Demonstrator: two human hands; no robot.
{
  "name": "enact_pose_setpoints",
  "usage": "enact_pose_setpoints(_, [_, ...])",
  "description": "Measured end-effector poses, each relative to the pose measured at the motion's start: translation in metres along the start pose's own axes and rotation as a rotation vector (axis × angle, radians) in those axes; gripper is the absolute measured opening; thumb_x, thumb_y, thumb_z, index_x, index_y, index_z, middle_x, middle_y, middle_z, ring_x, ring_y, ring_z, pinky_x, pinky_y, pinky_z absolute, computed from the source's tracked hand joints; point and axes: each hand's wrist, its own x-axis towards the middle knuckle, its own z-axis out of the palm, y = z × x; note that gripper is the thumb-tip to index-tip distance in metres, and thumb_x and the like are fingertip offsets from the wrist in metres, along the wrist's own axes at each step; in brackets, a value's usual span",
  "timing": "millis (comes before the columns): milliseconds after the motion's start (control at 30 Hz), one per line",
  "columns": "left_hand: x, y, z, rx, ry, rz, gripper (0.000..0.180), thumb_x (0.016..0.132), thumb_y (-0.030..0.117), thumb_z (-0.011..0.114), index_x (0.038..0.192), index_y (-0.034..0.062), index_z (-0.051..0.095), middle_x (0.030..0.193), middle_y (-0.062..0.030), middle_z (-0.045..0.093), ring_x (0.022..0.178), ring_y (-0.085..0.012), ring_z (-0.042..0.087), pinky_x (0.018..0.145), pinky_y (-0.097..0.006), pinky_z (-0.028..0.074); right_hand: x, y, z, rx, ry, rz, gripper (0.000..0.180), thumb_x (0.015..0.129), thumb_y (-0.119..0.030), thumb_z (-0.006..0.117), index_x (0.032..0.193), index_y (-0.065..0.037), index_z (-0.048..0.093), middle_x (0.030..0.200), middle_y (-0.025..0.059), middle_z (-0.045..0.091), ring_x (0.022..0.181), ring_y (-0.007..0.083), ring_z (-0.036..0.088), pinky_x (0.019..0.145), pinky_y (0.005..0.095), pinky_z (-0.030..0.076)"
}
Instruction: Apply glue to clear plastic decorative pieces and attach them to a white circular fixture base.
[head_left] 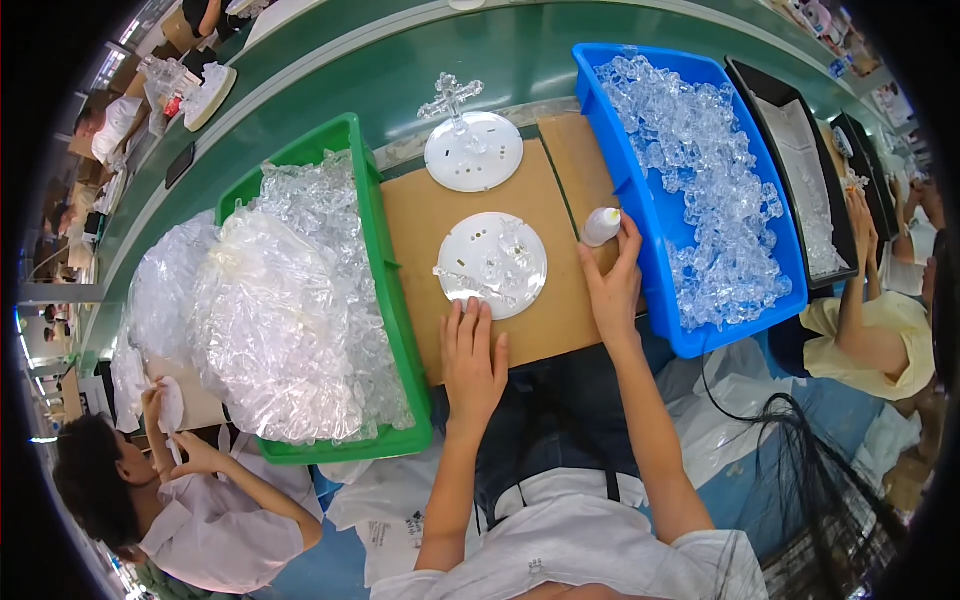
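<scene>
White disc (534, 275) flat on a brown cardboard sheet (412, 240) over the green desk (545, 40), midway between the green bin (411, 400) and the blue tub (720, 340). A few clear pieces (498, 272) lie on its face; whether they are fixed or loose, cannot tell. Judged handling: disc thin, stiff, light, glossy, so apt to slide on card; best taken by the rim, clear of the pieces. Pieces look like hard plastic, slick, likely to chip or scatter; lift singly, by the edges. Small white bottle (601, 229): probably light, soft-walled, squeezable; hold round the body, away from the tip. Left grip (473, 365) just below the disc, fingers laid out nearly straight, tips at its near rim, thumb a little apart, nothing clasped. Right grip (615, 295) right of the disc and apart from it, beside the tub, closed narrow with the bottle between thumb and fingers. Second disc (500, 165) beyond the first, a clear branching ornament (450, 97) standing on it.
</scene>
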Motion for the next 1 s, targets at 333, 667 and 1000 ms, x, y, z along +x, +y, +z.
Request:
enact_pose_setpoints(333, [-0.008, -0.012, 0.005, 0.005, 0.052, 0.033, 0.04, 0.087, 0.015, 0.057, 0.124, 0.0005, 0.052, 0.131, -0.0146, 0.05, 0.127, -0.0346, 0.04, 0.108, -0.053, 0.026, 0.004, -0.094, -0.003, -0.241, -0.258, -0.382, 0.029, 0.074, -0.007, 0.073, 0.102, -0.008, 0.065, 0.09, 0.0119, 0.061, 0.07, 0.0237, 0.062, 0.061, 0.0324, 0.048])
enact_pose_setpoints(667, [-0.006, -0.01, 0.009, 0.035, 0.031, 0.053, 0.043, 0.087, 0.02, 0.057, 0.125, -0.0001, 0.051, 0.13, -0.0156, 0.05, 0.127, -0.0351, 0.04, 0.107, -0.057, 0.023, 0.057, -0.067, 0.038, -0.547, -0.636, -0.245, 0.027, 0.067, -0.011, 0.075, 0.089, -0.009, 0.06, 0.089, 0.0106, 0.057, 0.081, 0.0296, 0.061, 0.072, 0.0406, 0.05])
enact_pose_setpoints(1000, [-0.012, -0.014, 0.008, -0.053, 0.119, 0.046, 0.043, 0.085, 0.013, 0.059, 0.124, -0.0006, 0.05, 0.131, -0.0197, 0.046, 0.125, -0.0374, 0.042, 0.104, -0.053, 0.03, 0.032, -0.144, 0.007, -0.424, -0.8, -0.411, 0.036, 0.08, -0.039, 0.067, 0.103, -0.011, 0.064, 0.088, 0.0092, 0.067, 0.079, 0.0242, 0.065, 0.063, 0.0336, 0.049])
